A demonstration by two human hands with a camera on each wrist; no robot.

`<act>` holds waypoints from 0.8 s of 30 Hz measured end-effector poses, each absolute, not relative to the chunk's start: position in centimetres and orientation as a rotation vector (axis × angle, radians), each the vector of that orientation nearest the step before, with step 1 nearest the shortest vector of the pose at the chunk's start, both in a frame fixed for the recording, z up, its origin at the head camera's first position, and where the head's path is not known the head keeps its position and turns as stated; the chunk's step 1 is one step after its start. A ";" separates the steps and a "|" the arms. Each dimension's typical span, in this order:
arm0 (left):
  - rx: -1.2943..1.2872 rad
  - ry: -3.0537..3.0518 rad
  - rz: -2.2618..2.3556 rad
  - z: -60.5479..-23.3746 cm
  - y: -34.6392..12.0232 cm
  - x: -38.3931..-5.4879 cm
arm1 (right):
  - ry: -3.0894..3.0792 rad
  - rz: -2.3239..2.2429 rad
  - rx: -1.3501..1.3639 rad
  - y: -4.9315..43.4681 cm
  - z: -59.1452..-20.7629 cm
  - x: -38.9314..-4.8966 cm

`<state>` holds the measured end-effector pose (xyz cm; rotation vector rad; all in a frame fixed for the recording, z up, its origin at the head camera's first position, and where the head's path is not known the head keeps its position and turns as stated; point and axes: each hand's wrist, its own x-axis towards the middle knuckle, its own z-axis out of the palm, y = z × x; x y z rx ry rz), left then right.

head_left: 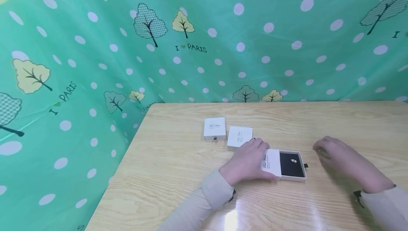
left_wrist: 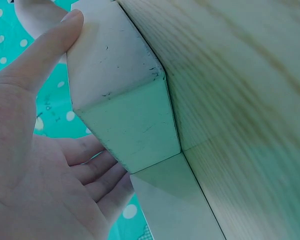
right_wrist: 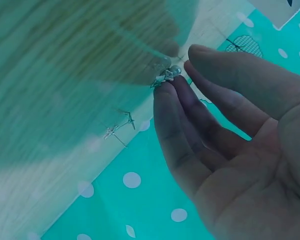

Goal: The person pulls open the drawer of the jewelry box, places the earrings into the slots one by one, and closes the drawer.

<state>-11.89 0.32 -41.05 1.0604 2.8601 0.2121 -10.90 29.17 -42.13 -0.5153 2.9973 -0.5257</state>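
My left hand [head_left: 247,160] grips the sleeve of a white drawer-style jewelry box [head_left: 271,163], thumb on the near side and fingers on the far side. Its tray [head_left: 292,179] is pulled out to the right, showing a black pad [head_left: 288,169] with a small shiny earring [head_left: 293,160] on it. The left wrist view shows the thumb against the box's side [left_wrist: 115,55]. To the right, my right hand [head_left: 339,156] is low over the table. Its fingertips touch a silvery earring with a pearl-like bead [right_wrist: 165,77] on the tabletop; the thumb tip appears apart from it.
Two closed white boxes stand behind the left hand, one to the left [head_left: 215,128] and one [head_left: 239,136] nearer. More small silvery pieces [right_wrist: 111,131] lie on the wooden table [head_left: 165,160] by the right hand. A green dotted cloth [head_left: 223,40] hangs behind and at left.
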 end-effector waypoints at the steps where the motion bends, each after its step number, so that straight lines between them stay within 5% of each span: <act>1: 1.061 2.862 0.212 -41.1 0.3 -11.9 | 3.001 -0.524 -0.507 29.2 -42.1 -10.9; 24: 1.070 2.862 0.202 -41.1 0.2 -12.0 | 3.046 -0.434 -0.391 28.8 -42.1 -11.4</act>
